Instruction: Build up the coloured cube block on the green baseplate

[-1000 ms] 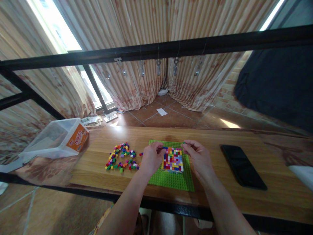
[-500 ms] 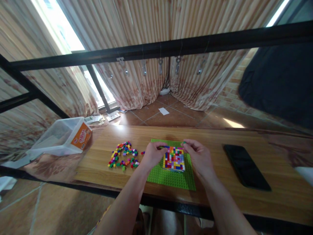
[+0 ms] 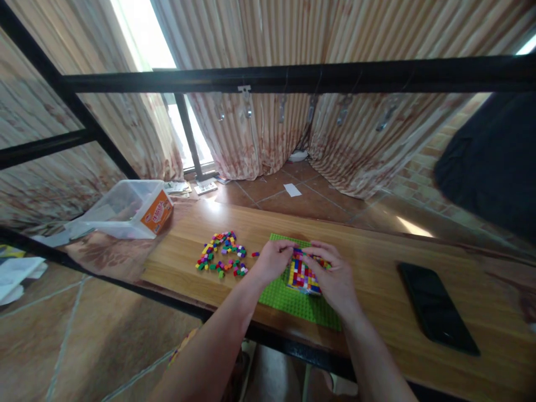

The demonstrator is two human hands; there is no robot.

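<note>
A square block built of many small coloured bricks [image 3: 304, 277] stands on a green studded baseplate [image 3: 282, 301]. My left hand [image 3: 273, 261] is at the block's back left corner, thumb and forefinger pinched together; what lies between them is hidden. Over the block's back and right side reaches my right hand [image 3: 335, 274], its thumb and forefinger closed at the back edge. A bit of green shows at those fingertips, a small green brick. The two hands' fingertips nearly meet, and my right hand covers part of the block's top.
Loose coloured bricks [image 3: 221, 254] lie scattered left of the baseplate, with one apart near my left wrist. A black phone [image 3: 438, 307] rests on the wooden table [image 3: 368, 240] at right. Beyond the left end sits a clear plastic bin [image 3: 121, 215]. A black bar [image 3: 268, 81] crosses above.
My right hand has moved left with the green brick, from the block's back right corner towards my left fingertips. My left hand stays at the back left corner. The view has shifted slightly.
</note>
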